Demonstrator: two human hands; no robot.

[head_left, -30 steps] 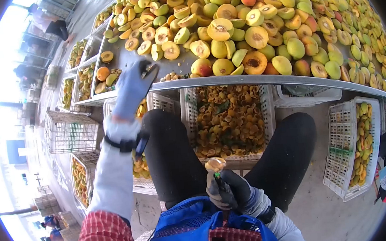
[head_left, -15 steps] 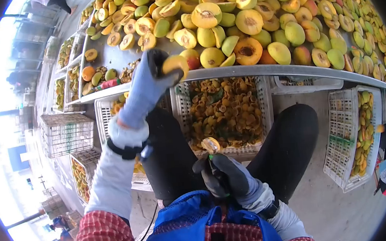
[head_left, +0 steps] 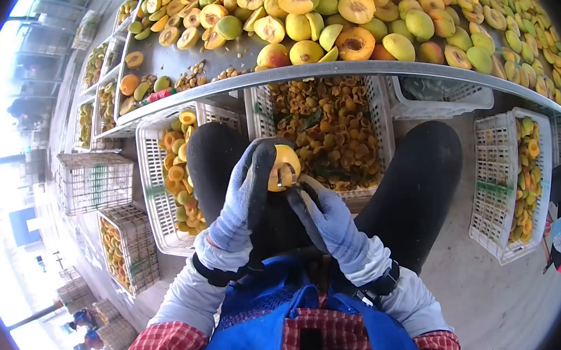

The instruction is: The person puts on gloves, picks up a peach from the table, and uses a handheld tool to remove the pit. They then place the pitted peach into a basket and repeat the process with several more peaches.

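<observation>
Left hand (head_left: pixel 245 191) holds fruit (head_left: pixel 282 167); right hand (head_left: pixel 324 221) (gloved) presses tool (head_left: pixel 287 174).

Open air lies above the person's knees; ahead, the metal table edge (head_left: pixel 325 71) (heaped with fruit) and the white crate (head_left: pixel 330 130) beneath block passage forward.

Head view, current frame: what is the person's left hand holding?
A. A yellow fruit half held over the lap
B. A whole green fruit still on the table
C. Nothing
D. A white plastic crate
A: the gloved left hand grips a yellow fruit half above the lap, while the right hand brings a small metal tool against it.
</observation>
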